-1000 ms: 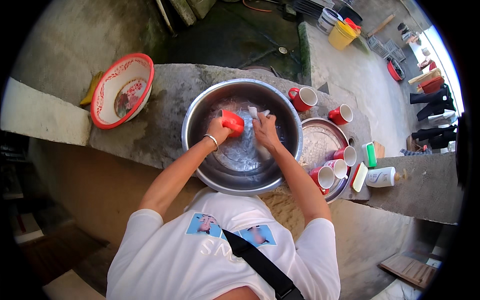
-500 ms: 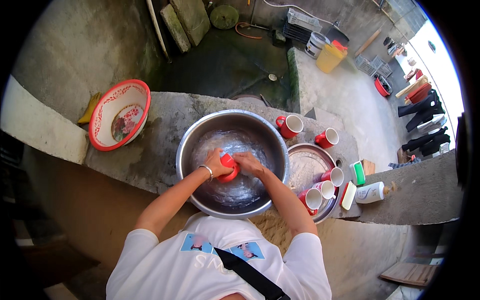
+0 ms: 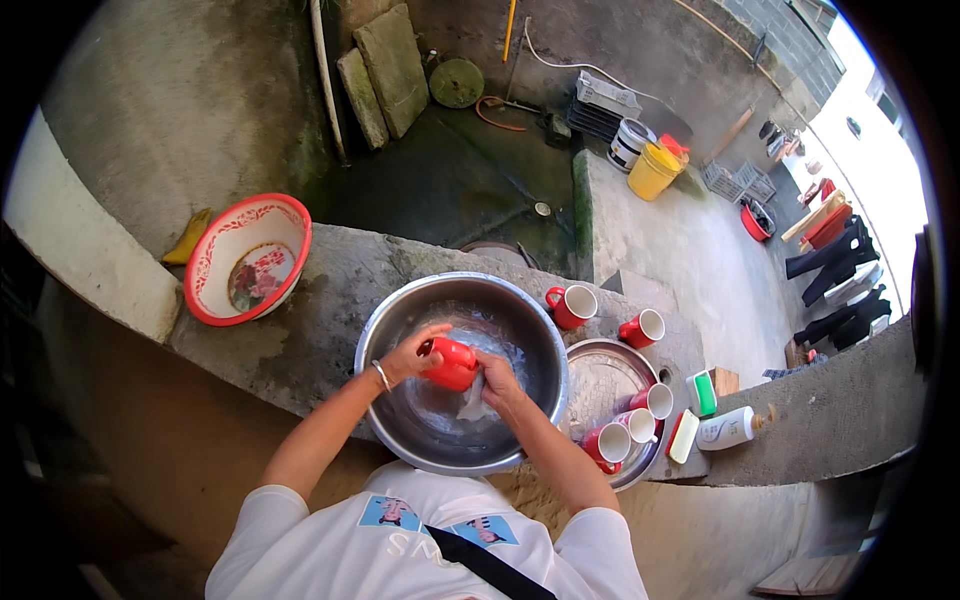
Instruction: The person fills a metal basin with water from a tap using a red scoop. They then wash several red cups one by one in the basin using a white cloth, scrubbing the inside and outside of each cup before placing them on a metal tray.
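Head view: your left hand had its fingers wrapped around the red mug over the big steel basin, while your right hand pinched a pale rag against it. Wet ceramic like that was probably slick and chippy, so gripping the body looked safest.

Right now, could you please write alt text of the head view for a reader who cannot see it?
A person's left hand holds a red mug over a big metal basin while the right hand presses a pale cloth against it. More red mugs stand on the concrete ledge and in a metal tray to the right; a red-rimmed bowl sits to the left.
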Demonstrator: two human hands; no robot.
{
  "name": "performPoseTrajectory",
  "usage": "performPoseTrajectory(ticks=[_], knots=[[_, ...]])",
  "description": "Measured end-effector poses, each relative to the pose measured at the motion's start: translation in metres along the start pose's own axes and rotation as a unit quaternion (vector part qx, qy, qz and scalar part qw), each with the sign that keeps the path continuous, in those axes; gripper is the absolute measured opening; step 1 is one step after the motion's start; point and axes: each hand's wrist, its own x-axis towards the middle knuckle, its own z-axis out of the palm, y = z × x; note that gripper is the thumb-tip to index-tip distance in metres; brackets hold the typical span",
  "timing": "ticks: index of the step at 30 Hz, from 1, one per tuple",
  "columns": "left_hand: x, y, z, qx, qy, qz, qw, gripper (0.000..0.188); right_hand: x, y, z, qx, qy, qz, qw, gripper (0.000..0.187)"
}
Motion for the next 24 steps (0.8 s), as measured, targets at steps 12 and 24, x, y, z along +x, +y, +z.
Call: performPoseTrajectory(ticks=[12, 24], knots=[[0.015, 0.032, 0.017, -0.086, 0.095, -0.216, 0.968, 0.043, -0.033, 0.005, 0.042, -0.567, -0.064, -0.314, 0.758, 0.046], [0.016, 0.008, 0.016, 0.116, 0.090, 0.155, 0.977, 0.064, -0.041, -0.012, 0.074, 0.035, 0.024, -0.168, 0.985, 0.036]])
